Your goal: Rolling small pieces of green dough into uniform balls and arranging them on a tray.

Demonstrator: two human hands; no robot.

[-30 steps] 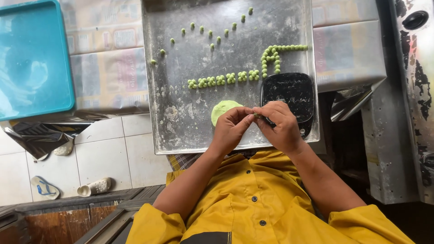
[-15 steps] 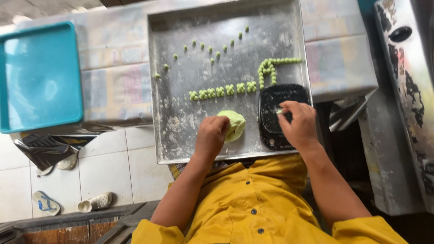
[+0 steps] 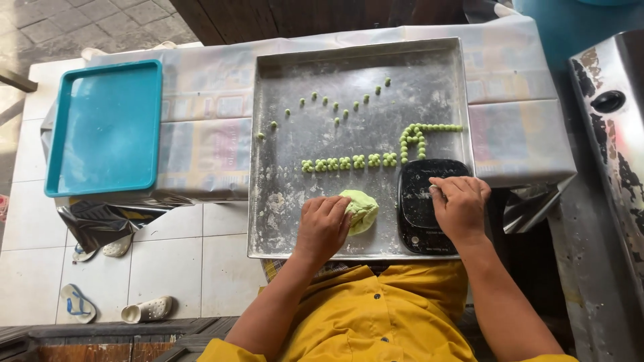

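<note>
A lump of pale green dough [image 3: 364, 211] lies near the front edge of a floured metal tray [image 3: 288, 214]. My left hand [image 3: 323, 226] grips the lump's left side. My right hand [image 3: 461, 206] rests over a black kitchen scale [image 3: 417, 216] at the tray's front right corner, its fingertips pinched on a small pale bit of dough against the scale's plate. Small green dough balls [image 3: 349, 163] lie in a row across the tray's middle. More of them curve up to the right [image 3: 414, 136], and others are scattered farther back [image 3: 335, 104].
A teal plastic tray [image 3: 104, 127] sits to the left on the foil-covered table [image 3: 516, 74]. A metal stove with a black knob [image 3: 609, 102] stands at the right. Sandals [image 3: 146, 310] lie on the white tiled floor below left.
My hands were together in front of the tray, pinching dough. They have since parted: the left went to the green lump, the right reached over the scale and stays there.
</note>
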